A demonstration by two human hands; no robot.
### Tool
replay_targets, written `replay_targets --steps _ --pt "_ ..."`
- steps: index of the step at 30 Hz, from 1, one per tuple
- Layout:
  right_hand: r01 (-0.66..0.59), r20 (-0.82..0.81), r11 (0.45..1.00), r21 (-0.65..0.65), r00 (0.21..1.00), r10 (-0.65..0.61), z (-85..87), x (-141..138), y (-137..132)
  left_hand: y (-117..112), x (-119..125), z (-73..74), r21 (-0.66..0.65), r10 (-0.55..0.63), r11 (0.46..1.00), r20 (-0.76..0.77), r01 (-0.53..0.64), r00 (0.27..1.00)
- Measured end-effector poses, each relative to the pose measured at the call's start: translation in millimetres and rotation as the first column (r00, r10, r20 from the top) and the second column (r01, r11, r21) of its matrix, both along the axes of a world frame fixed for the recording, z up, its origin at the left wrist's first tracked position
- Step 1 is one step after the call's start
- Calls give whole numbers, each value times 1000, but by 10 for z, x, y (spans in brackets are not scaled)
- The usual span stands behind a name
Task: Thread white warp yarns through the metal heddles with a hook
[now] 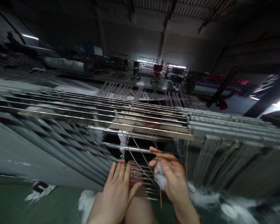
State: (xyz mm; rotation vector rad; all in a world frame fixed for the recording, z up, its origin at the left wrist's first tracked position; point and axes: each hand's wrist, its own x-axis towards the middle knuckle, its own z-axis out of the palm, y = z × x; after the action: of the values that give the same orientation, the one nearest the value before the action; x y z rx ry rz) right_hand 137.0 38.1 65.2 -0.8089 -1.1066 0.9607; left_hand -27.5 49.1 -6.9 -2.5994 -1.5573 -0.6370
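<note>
My left hand (116, 189) is spread open below a small green clip (122, 156), its fingertips just short of it or touching it. A white fibre tuft (122, 140) hangs above that clip from the steel rods (140, 124) of a warp-handling frame. My right hand (174, 177) pinches a wad of white fluff (160, 177) between thumb and fingers. A thin yellow rod (161, 199) shows below that hand. Taut warp threads (140, 160) cross the gap between my hands.
Dense grey warp yarn sheets (49, 146) slope down on the left and right of the frame. White lint (235, 208) lies on the green floor (14, 199) below. Further looms and carts (156, 73) stand across the dim mill hall.
</note>
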Motion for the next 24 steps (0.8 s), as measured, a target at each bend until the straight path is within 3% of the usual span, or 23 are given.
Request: replay_targets --steps 3,6,7,9,11,13,15,16,17,19,22,24 --pt "162 339 969 188 915 -219 -65 -80 66 -87 197 52 -65 -122 990 14 123 992" --pt "214 506 884 415 753 -420 -106 -82 136 -170 242 88 -153 -327 918 233 367 916" --pt "217 525 858 465 713 -465 -105 -74 156 -186 210 88 -185 -347 885 348 427 871" --pt "230 549 810 539 634 -545 -85 -65 187 -195 100 70 -254 -231 849 611 464 757" --pt "260 575 759 597 521 -631 -58 -77 207 -171 -11 41 -336 55 846 828 415 558" --pt "287 633 745 602 397 -665 -48 -113 221 -123 -50 23 -420 318 827 898 375 304" --pt "308 702 768 562 314 -640 -62 -159 229 -63 22 29 -462 449 781 883 420 136" --pt "312 729 782 540 291 -620 -78 -179 231 -31 96 41 -462 468 749 876 475 115" --pt "317 749 792 521 276 -603 -95 -194 232 0 185 56 -450 448 720 883 528 141" --pt "329 763 796 509 257 -594 -127 -201 229 64 362 94 -422 323 688 907 591 271" --pt "322 773 806 497 258 -579 -128 -148 221 169 443 150 -379 136 752 890 539 436" --pt "298 777 824 481 291 -559 -94 -92 221 250 324 181 -342 121 827 884 446 452"
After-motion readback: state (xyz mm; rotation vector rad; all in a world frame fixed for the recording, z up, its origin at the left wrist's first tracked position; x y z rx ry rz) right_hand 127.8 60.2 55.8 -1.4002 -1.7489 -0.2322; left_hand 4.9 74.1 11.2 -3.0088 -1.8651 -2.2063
